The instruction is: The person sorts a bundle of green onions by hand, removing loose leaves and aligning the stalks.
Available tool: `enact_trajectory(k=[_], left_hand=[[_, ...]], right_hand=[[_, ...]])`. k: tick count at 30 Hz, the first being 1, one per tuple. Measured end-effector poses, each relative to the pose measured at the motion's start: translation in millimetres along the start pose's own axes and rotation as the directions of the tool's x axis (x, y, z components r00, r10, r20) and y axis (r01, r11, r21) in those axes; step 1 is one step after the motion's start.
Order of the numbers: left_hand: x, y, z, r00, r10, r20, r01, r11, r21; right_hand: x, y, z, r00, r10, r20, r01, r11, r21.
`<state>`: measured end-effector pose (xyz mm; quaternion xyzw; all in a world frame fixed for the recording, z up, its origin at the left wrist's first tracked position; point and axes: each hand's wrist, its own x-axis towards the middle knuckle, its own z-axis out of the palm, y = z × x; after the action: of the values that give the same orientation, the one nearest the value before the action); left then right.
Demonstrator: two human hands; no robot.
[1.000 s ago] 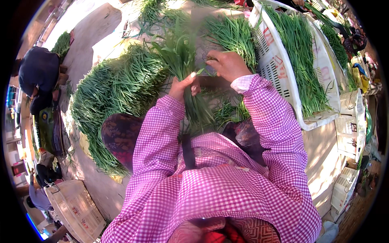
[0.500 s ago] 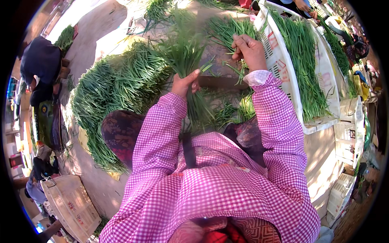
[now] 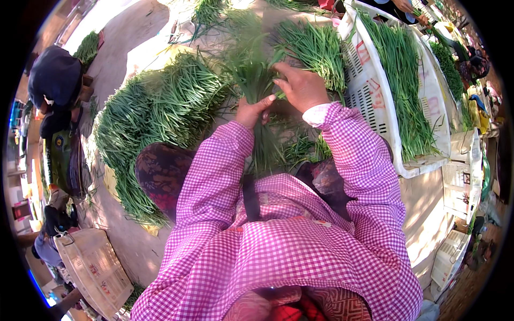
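My left hand (image 3: pixel 254 111) is closed round the middle of an upright bunch of garlic chives (image 3: pixel 251 75). The leafy top is smeared by motion, and the lower stalks hang below my fist. At the bunch's right edge, my right hand (image 3: pixel 304 88) has its thumb and forefinger bent round some of the leaves; its other fingers are hidden. A big heap of chives (image 3: pixel 160 107) lies left of my hands. Another sheaf of chives (image 3: pixel 318 51) lies flat beyond my right hand. Loose trimmings (image 3: pixel 300 150) are scattered between my knees.
On the right a long white plastic crate (image 3: pixel 375 107) holds chives laid lengthwise. More white crates (image 3: pixel 461 176) stand at the far right. An upturned-looking pale crate (image 3: pixel 99 267) sits at lower left. A person in dark clothes (image 3: pixel 56 80) bends over at left; another person's hands show at top right.
My right hand has moved left from beside the crate to the bunch's edge. My left hand keeps its hold and has shifted slightly right. The sheaf beyond shows more fully.
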<state>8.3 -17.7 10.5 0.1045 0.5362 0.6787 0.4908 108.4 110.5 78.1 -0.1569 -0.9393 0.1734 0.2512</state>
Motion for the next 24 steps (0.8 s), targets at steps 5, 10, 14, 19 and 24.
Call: enact_trajectory(k=[5,10,14,19,24], left_hand=[[0.8,-3.6,2.1,0.998,0.039,0.045,-0.038,0.999,-0.023],[0.4,-5.5,-0.5,0.999,0.039,0.038,-0.039,0.999,0.011],[1.3,-4.9,-1.3,0.999,0.031,0.022,-0.032,0.999,0.023],[-0.3,-4.4,0.1,1.000,0.029,0.011,-0.030,0.998,0.056],[-2.1,-4.2,2.0,0.999,0.022,0.035,-0.024,0.998,0.051]], right_hand=[[-2.3,3.6,4.5,1.000,-0.006,0.007,0.006,1.000,0.001],[-1.9,1.8,6.0,0.999,0.029,0.013,-0.029,1.000,0.002],[0.3,0.7,5.1,0.989,0.147,-0.006,-0.145,0.980,0.136],[1.0,3.0,6.6,0.981,0.192,-0.019,-0.180,0.947,0.266],[1.3,1.1,4.1,0.973,0.227,0.053,-0.232,0.959,0.162]])
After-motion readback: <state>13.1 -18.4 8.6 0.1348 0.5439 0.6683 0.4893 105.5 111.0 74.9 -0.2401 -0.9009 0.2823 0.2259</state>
